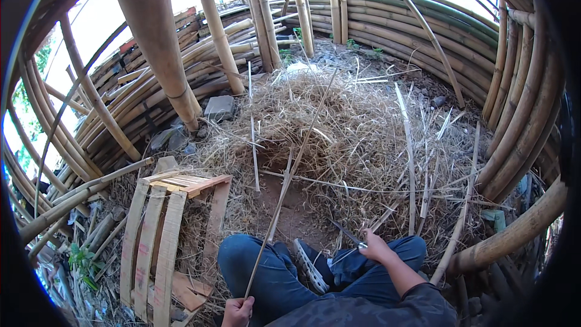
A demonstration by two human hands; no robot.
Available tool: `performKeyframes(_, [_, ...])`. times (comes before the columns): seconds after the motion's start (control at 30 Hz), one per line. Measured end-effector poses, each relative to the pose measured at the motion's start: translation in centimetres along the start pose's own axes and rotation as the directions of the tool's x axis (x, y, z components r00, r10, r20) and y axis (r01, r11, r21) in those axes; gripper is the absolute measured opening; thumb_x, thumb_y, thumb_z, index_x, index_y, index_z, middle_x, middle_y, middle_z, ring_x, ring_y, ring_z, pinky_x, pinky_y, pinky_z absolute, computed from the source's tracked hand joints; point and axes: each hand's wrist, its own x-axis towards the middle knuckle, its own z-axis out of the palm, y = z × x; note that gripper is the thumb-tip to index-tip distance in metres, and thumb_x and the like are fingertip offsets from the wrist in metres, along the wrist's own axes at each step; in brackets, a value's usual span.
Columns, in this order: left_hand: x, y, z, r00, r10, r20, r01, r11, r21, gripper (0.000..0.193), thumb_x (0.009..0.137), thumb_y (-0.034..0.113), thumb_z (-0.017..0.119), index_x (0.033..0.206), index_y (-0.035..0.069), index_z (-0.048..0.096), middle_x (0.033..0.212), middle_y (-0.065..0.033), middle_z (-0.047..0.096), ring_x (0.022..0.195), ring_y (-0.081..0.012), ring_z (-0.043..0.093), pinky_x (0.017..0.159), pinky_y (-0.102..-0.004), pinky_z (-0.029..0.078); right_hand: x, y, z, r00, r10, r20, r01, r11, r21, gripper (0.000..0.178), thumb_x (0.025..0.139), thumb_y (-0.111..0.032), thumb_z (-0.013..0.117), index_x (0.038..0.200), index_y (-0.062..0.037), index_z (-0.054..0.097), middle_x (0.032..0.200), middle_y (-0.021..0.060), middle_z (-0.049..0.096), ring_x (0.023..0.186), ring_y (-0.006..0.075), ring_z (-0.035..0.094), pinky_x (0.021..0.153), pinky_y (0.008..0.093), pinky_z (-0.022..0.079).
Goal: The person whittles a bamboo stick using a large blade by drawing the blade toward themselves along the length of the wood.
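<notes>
- Down on the dirt floor (296, 212) of a round bamboo enclosure, a person sits with knees in blue trousers (266, 266) drawn up and a pale-soled shoe (308, 263) tucked between them.
- Left hand (238, 312), low at the bottom edge, fingers curled tight around the near end of a long thin bamboo strip (284, 188). The strip runs up and away over the left knee, across the bare earth and onto the straw heap (339, 121); gripping it at the end, I'd say, lets its whole length lie out in front.
- Right hand (375, 247) rests by the right knee, fingers wrapped shut on the handle of a knife (345, 233). The dark blade points up and to the left, toward the strip but well apart from it — it looks held clear of the legs, ready rather than cutting.
- More pale split slivers (408, 145) lie scattered over the straw, some upright-looking, some crossed.
- To the person's left, a low wooden slatted stool or frame (169, 230) stands on the litter, near the left knee but not touching it.
- A grey stone block (219, 108) sits at the foot of a thick bamboo post (158, 36).
- All around, the wall of stacked curved bamboo poles (423, 30) closes the space in; daylight shows through the gaps on the left.
</notes>
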Motion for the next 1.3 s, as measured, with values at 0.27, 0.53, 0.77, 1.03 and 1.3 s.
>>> performKeyframes(0.27, [0.3, -1.3, -0.3, 0.998, -0.068, -0.001, 0.068, 0.996, -0.051, 0.041, 0.091, 0.031, 0.065, 0.058, 0.01, 0.053, 0.047, 0.0031, 0.046, 0.038, -0.0089, 0.042, 0.037, -0.0261, 0.03, -0.9, 4.3, 0.6, 0.987, 0.096, 0.126, -0.082, 0.99, -0.114, 0.056, 0.073, -0.024, 0.076, 0.119, -0.0002, 0.056, 0.113, 0.0254, 0.062, 0.104, 0.0396, 0.062, 0.087, 0.0451, 0.051])
performKeyframes(0.53, [-0.1, 0.4, -0.1, 0.996, -0.084, 0.02, 0.085, 0.995, -0.057, 0.044, 0.092, 0.033, 0.063, 0.056, 0.01, 0.052, 0.047, 0.0024, 0.047, 0.038, -0.0089, 0.042, 0.037, -0.0265, 0.031, -2.2, 3.0, 3.1, 0.984, -0.107, -0.143, -0.006, 0.783, -0.622, 0.059, 0.063, -0.031, 0.081, 0.11, -0.0064, 0.056, 0.115, 0.0144, 0.05, 0.108, 0.0325, 0.054, 0.086, 0.0439, 0.048])
performKeyframes(0.77, [0.9, 0.0, -0.5, 0.996, -0.048, 0.071, 0.051, 0.998, -0.046, 0.047, 0.093, 0.035, 0.061, 0.055, 0.009, 0.051, 0.047, 0.0018, 0.047, 0.038, -0.0092, 0.042, 0.038, -0.0265, 0.03, -0.4, 4.4, 2.2, 0.993, 0.08, 0.09, -0.012, 0.806, -0.591, 0.059, 0.068, -0.044, 0.077, 0.111, -0.0065, 0.059, 0.109, 0.0164, 0.063, 0.105, 0.0337, 0.06, 0.089, 0.0439, 0.049])
performKeyframes(1.03, [0.4, 2.6, -0.9, 0.993, -0.029, 0.11, 0.026, 0.999, 0.022, 0.05, 0.096, 0.037, 0.058, 0.055, 0.01, 0.047, 0.048, 0.004, 0.041, 0.042, -0.0071, 0.038, 0.039, -0.0268, 0.029, 0.7, 3.1, 4.8, 0.882, 0.41, 0.232, -0.392, 0.912, -0.121, 0.03, 0.075, -0.032, 0.067, 0.083, -0.0034, 0.071, 0.09, 0.0149, 0.072, 0.084, 0.0289, 0.07, 0.076, 0.0392, 0.055])
performKeyframes(1.3, [-2.9, 2.4, -1.1, 0.998, 0.048, 0.027, -0.053, 0.966, 0.255, 0.047, 0.096, 0.038, 0.055, 0.06, 0.008, 0.055, 0.05, 0.0016, 0.042, 0.048, -0.0091, 0.039, 0.043, -0.0319, 0.032, -4.9, 1.2, 3.8, 0.972, 0.182, 0.148, -0.231, 0.639, 0.733, 0.031, 0.087, -0.032, 0.07, 0.08, -0.0029, 0.061, 0.059, 0.0023, 0.057, 0.045, 0.0139, 0.056, 0.042, 0.0285, 0.045])
